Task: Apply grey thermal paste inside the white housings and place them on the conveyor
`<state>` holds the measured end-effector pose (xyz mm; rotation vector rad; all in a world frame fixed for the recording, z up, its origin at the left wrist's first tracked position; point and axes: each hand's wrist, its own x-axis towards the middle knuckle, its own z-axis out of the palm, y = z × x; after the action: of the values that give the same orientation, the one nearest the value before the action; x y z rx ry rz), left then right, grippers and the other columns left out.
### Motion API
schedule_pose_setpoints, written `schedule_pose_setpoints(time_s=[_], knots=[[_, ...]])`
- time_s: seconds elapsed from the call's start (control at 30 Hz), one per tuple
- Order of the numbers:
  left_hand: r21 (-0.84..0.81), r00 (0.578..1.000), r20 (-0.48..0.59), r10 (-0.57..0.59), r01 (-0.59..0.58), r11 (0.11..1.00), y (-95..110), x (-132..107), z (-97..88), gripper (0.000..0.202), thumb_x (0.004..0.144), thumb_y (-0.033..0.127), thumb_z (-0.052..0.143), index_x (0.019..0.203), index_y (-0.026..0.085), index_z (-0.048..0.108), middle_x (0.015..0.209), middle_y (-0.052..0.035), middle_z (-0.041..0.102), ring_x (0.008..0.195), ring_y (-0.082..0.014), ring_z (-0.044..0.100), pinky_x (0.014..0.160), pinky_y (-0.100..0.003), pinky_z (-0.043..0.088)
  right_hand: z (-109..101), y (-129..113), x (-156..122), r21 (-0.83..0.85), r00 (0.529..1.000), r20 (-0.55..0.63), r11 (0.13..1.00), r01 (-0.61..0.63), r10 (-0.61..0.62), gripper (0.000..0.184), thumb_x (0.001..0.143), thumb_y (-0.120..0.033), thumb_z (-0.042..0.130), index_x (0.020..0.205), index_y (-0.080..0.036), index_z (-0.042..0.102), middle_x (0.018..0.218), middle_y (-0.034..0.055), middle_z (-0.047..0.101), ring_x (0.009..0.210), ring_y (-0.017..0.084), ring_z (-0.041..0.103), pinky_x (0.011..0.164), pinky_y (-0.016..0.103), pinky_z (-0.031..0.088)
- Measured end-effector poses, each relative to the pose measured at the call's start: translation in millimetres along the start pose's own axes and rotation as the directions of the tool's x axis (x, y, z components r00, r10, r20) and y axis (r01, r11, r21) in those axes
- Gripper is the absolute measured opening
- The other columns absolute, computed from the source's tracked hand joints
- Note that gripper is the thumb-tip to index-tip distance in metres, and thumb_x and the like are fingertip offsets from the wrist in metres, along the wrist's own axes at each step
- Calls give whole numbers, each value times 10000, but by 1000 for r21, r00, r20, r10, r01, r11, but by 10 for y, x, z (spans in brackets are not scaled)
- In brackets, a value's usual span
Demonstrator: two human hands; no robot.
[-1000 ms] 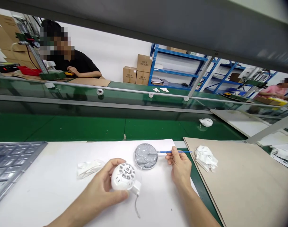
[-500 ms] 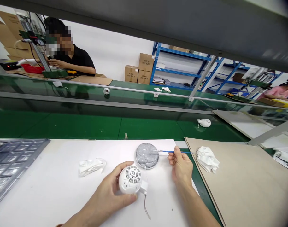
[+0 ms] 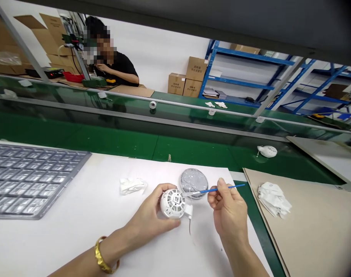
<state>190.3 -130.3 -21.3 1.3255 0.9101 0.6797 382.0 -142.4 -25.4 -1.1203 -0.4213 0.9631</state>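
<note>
My left hand (image 3: pixel 152 211) is closed around a round white vented housing (image 3: pixel 170 207), its slotted face turned up. A thin cable (image 3: pixel 190 227) hangs from the connector at its side. Between thumb and fingers of my right hand (image 3: pixel 228 204) is a thin blue-handled brush (image 3: pixel 210 190). Its pale tip reaches the right edge of the slotted face; whether it touches, I cannot tell. Just behind the housing a round dish of grey paste (image 3: pixel 194 181) rests on the white sheet (image 3: pixel 100 242).
A clear compartment tray (image 3: pixel 39 181) lies at left. One crumpled tissue (image 3: pixel 132 186) is on the sheet, another wad (image 3: pixel 275 199) on the brown board (image 3: pixel 316 231) at right. Another white housing (image 3: pixel 267 151) sits on the green belt (image 3: pixel 189 148). A co-worker (image 3: pixel 117 61) sits beyond.
The brush has moved from the grey paste to the edge of the white housing. My left hand still holds the housing. The view has turned left, showing more of the tray.
</note>
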Motion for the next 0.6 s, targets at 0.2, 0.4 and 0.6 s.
schedule_pose_setpoints(time_s=[0.2, 0.4, 0.6], knots=[[18, 1000, 10, 17, -17, 1000, 69, -30, 5, 532, 665, 95, 674, 1114, 245, 432, 1113, -25, 538, 1036, -216, 540, 876, -330, 446, 2, 91, -81, -133, 999, 33, 991, 6, -1, 359, 696, -455, 733, 654, -145, 557, 552, 5, 578, 487, 99, 516, 437, 200, 369], [34, 999, 19, 31, -32, 999, 74, -25, -8, 528, 672, 88, 668, 1113, 243, 423, 1112, -28, 532, 1028, -208, 541, 883, -331, 446, -30, 99, -64, -192, 998, 50, 980, 58, -49, 344, 711, -453, 720, 662, -145, 575, 560, 12, 590, 490, 110, 519, 449, 219, 381], [50, 998, -20, 61, -60, 997, -13, -11, -11, 554, 660, 85, 678, 1124, 265, 435, 1106, -12, 541, 1041, -210, 540, 873, -321, 452, -16, 18, -51, -271, 987, 49, 949, 162, -155, 355, 682, -440, 742, 597, -141, 571, 525, 14, 570, 441, 106, 499, 410, 222, 349]])
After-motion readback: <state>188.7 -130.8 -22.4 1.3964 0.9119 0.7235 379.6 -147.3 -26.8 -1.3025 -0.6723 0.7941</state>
